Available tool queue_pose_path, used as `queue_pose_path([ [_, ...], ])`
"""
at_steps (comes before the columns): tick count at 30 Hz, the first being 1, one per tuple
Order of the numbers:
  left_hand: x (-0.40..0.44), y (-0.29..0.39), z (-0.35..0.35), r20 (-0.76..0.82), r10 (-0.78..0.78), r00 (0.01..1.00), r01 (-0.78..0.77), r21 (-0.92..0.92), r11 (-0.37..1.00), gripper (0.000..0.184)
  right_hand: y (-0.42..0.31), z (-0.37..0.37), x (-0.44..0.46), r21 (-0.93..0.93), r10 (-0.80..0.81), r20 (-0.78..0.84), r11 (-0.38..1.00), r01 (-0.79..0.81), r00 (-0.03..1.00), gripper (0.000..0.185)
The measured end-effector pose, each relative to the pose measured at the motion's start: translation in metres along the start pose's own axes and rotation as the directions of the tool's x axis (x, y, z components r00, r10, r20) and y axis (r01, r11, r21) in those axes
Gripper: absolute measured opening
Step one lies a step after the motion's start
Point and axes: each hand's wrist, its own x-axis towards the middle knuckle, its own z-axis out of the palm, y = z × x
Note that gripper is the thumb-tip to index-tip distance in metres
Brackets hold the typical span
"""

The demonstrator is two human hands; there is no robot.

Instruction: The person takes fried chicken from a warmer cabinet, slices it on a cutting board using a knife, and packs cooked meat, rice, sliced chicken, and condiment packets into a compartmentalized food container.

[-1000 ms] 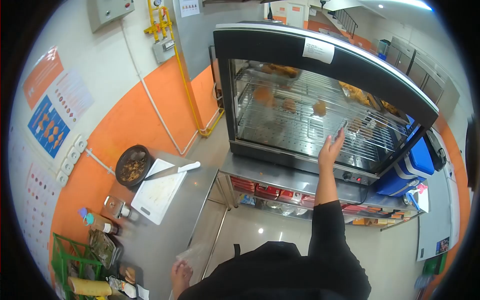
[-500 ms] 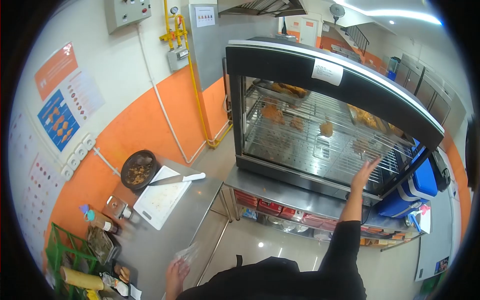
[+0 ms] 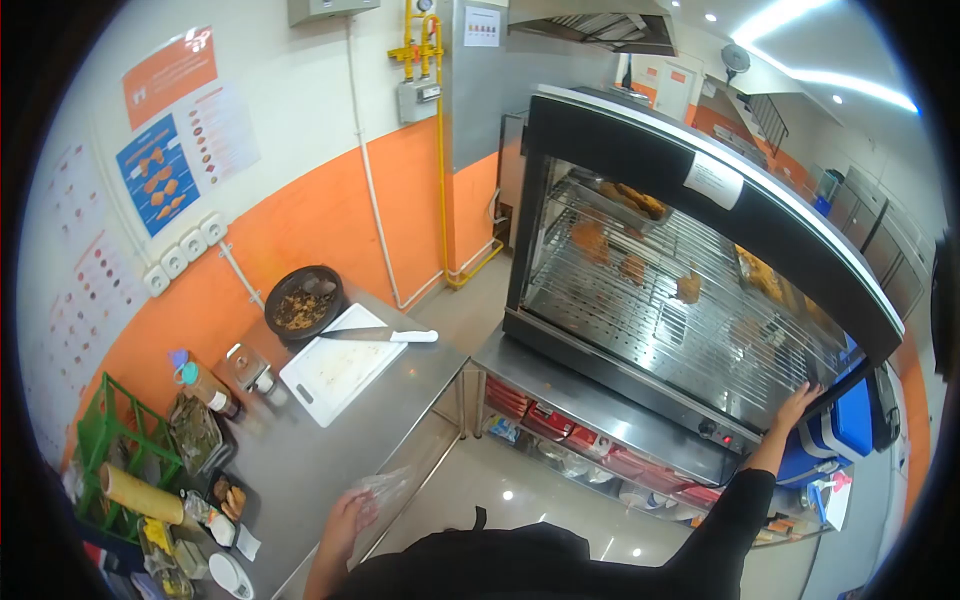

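Observation:
My right hand (image 3: 798, 406) reaches to the lower right corner of a glass-fronted food warmer (image 3: 620, 350), at the dark frame beside the glass. Its fingers are stretched out, and whether they press on the frame I cannot make out. Breaded pieces (image 3: 590, 242) lie on the wire rack inside, with trays of fried food (image 3: 640, 200) higher up. Low in the middle, my left hand (image 3: 350, 515) is closed around thin, crumpled clear plastic (image 3: 385, 488), perhaps a bag or a loose glove. It hangs just beyond the steel table's edge.
On the steel table (image 3: 330, 460) are a white cutting board (image 3: 335, 385) with a knife (image 3: 390, 336), a dark bowl (image 3: 303, 303), a sauce bottle (image 3: 210, 390) and a green crate (image 3: 110, 430). Red packs (image 3: 550, 420) fill the shelf under the warmer. A blue cooler (image 3: 835, 420) stands right.
My right hand has moved right and down, from in front of the warmer's glass to its lower right corner. My left hand still has the clear plastic. The view has turned left.

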Motion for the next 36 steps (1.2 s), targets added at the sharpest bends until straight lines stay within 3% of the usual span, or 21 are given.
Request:
queue_pose_path([
  [4, -0.004, -0.005, -0.007, 0.004, 0.000, 1.000, 0.000, -0.028, 1.000, 0.030, 0.016, -0.008, 0.013, 0.153, 0.175, 0.040, 0.972, -0.179, 0.984, 0.061],
  [7, -0.011, -0.005, -0.011, -0.014, -0.009, 1.000, 0.008, -0.039, 0.999, 0.030, 0.034, -0.009, 0.021, 0.184, 0.149, 0.050, 0.971, -0.155, 0.988, 0.061],
  [11, -0.023, -0.006, -0.022, -0.047, -0.007, 0.999, 0.006, -0.038, 0.999, 0.031, 0.026, 0.002, 0.026, 0.147, 0.185, -0.013, 0.972, -0.181, 0.983, 0.061],
  [12, -0.027, -0.007, -0.026, -0.057, -0.006, 0.998, 0.004, -0.038, 0.999, 0.031, 0.020, 0.004, 0.029, -0.013, 0.141, 0.014, 0.990, -0.141, 0.990, 0.058],
  [15, -0.032, -0.019, -0.034, -0.099, 0.005, 0.995, -0.012, -0.071, 0.997, 0.032, -0.153, 0.004, -0.027, 0.188, -0.065, 0.094, 0.981, 0.047, 0.993, 0.060],
  [16, -0.030, -0.023, -0.035, -0.066, -0.008, 0.998, 0.003, -0.071, 0.997, 0.033, -0.225, -0.004, -0.065, 0.434, -0.125, 0.227, 0.901, 0.014, 0.966, 0.060],
  [17, -0.028, -0.022, -0.036, -0.070, -0.021, 0.997, 0.015, -0.083, 0.996, 0.034, -0.296, -0.013, -0.102, 0.631, -0.181, 0.355, 0.770, -0.092, 0.917, 0.062],
  [19, -0.035, -0.011, -0.025, -0.001, -0.020, 1.000, 0.020, -0.043, 0.999, 0.037, -0.363, -0.011, -0.204, 0.741, -0.407, 0.587, 0.619, -0.262, 0.699, 0.067],
  [20, -0.041, -0.010, -0.024, 0.060, 0.051, 0.997, -0.046, -0.076, 0.996, 0.040, -0.422, -0.028, -0.250, 0.734, -0.592, 0.677, 0.505, -0.453, 0.438, 0.070],
  [21, -0.047, -0.006, -0.022, 0.092, 0.084, 0.992, -0.081, -0.042, 0.996, 0.041, -0.471, -0.056, -0.291, 0.655, -0.755, 0.637, 0.426, -0.624, 0.153, 0.073],
  [23, -0.068, 0.014, -0.021, 0.179, 0.115, 0.977, -0.099, -0.094, 0.991, 0.042, -0.534, -0.090, -0.372, 0.360, -0.874, 0.406, 0.422, -0.832, -0.268, 0.081],
  [24, -0.076, 0.016, -0.026, 0.222, 0.148, 0.964, -0.118, -0.140, 0.983, 0.043, -0.560, -0.105, -0.407, 0.468, -0.926, 0.293, 0.355, -0.809, -0.236, 0.071],
  [25, -0.090, 0.016, -0.034, 0.147, 0.173, 0.974, -0.149, -0.160, 0.976, 0.043, -0.582, -0.117, -0.438, 0.572, -0.964, 0.186, 0.264, -0.777, -0.191, 0.060],
  [26, -0.102, 0.016, -0.042, 0.154, 0.156, 0.976, -0.116, -0.239, 0.964, 0.045, -0.595, -0.117, -0.468, 0.562, -0.971, 0.122, 0.237, -0.792, -0.204, 0.060],
  [28, -0.123, 0.006, -0.062, 0.120, 0.164, 0.979, -0.116, -0.332, 0.936, 0.047, -0.615, -0.123, -0.518, 0.285, -0.816, 0.037, 0.562, -0.777, -0.577, 0.028],
  [29, -0.137, -0.007, -0.079, 0.086, 0.272, 0.958, -0.209, -0.433, 0.876, 0.051, -0.636, -0.136, -0.527, 0.292, -0.811, -0.019, 0.555, -0.779, -0.585, 0.028],
  [30, -0.151, -0.025, -0.091, 0.043, 0.379, 0.924, -0.302, -0.523, 0.797, 0.054, -0.653, -0.149, -0.535, 0.259, -0.795, -0.047, 0.576, -0.776, -0.605, 0.017],
  [32, -0.199, -0.032, -0.116, -0.004, 0.411, 0.911, -0.330, -0.605, 0.724, 0.058, -0.678, -0.167, -0.563, 0.228, -0.754, -0.128, 0.609, -0.759, -0.644, 0.009],
  [34, -0.250, -0.052, -0.141, -0.046, 0.447, 0.893, -0.355, -0.683, 0.639, 0.061, -0.695, -0.168, -0.609, 0.170, -0.782, -0.101, 0.595, -0.785, -0.615, 0.007],
  [36, -0.294, -0.089, -0.170, -0.265, 0.340, 0.902, -0.426, -0.671, 0.607, 0.065, -0.728, -0.184, -0.639, 0.153, -0.749, -0.106, 0.637, -0.755, -0.654, 0.006],
])
